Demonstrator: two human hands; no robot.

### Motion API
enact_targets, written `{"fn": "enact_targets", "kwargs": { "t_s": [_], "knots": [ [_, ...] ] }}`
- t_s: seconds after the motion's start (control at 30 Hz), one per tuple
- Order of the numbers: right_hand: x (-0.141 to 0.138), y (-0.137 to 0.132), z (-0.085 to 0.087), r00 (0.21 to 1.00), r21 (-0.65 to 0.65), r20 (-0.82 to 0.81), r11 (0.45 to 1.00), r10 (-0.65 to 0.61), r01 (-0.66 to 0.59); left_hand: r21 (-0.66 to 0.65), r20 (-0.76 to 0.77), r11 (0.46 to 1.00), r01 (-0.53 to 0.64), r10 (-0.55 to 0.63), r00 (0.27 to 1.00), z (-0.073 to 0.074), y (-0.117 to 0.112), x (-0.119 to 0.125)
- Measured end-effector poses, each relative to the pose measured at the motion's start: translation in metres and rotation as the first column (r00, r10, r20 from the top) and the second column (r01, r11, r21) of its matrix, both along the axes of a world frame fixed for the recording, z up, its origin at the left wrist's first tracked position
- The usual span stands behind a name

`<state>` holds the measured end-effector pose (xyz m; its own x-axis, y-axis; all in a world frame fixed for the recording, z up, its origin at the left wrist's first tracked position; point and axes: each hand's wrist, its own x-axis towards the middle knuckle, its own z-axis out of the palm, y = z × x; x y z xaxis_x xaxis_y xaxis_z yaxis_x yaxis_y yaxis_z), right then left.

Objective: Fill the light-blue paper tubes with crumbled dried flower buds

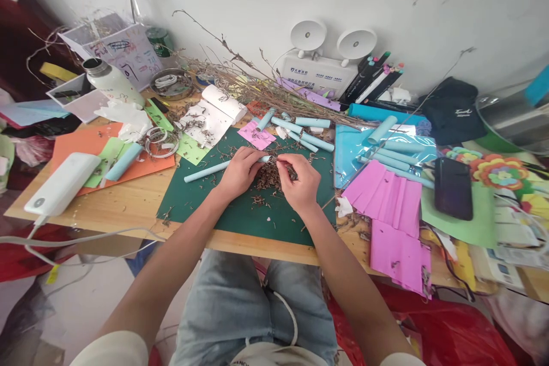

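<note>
My left hand (242, 170) is closed round a long light-blue paper tube (206, 171), which slants up to the right. The tube's right end pokes out past my fingers. Close to that end, my right hand (299, 178) is pinched, its thumb and fingertip together; whatever is between them is too small to make out. Beneath both hands a heap of dried brown plant bits (271, 178) lies on a dark green cutting mat (266, 227). More light-blue paper tubes (312, 122) lie just beyond my hands.
Dry twigs (240, 83) stretch along the back, before a white emergency light (319, 71). To the right are pink paper strips (386, 197), a blue plastic packet (346, 151) with tubes on it, and a black phone (453, 189). A white power bank (63, 184) and bottle (112, 83) stand left.
</note>
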<state>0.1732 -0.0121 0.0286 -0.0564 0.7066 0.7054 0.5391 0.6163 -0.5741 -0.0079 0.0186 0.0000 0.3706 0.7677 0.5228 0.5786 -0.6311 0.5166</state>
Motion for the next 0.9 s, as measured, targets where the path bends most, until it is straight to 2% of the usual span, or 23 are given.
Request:
{"fn": "enact_targets", "kwargs": {
  "t_s": [0.27,0.53,0.9],
  "knots": [
    [-0.0023,-0.0001,-0.0041,0.99,-0.075,0.13,0.996,0.053,-0.044,-0.039,-0.007,0.999,0.002,-0.003,1.0,0.0024,-0.0004,-0.0001],
    [-0.0015,-0.0004,-0.0071,0.996,-0.043,0.081,0.998,-0.048,0.051,-0.048,-0.002,0.999,0.021,-0.021,1.0,0.0016,-0.0003,0.0006],
    [-0.0057,-0.0007,-0.0076,0.998,-0.008,0.032,0.998,-0.057,0.057,-0.034,-0.023,0.999,0.017,-0.018,1.0,0.0001,-0.0001,-0.0006]
  ]
}}
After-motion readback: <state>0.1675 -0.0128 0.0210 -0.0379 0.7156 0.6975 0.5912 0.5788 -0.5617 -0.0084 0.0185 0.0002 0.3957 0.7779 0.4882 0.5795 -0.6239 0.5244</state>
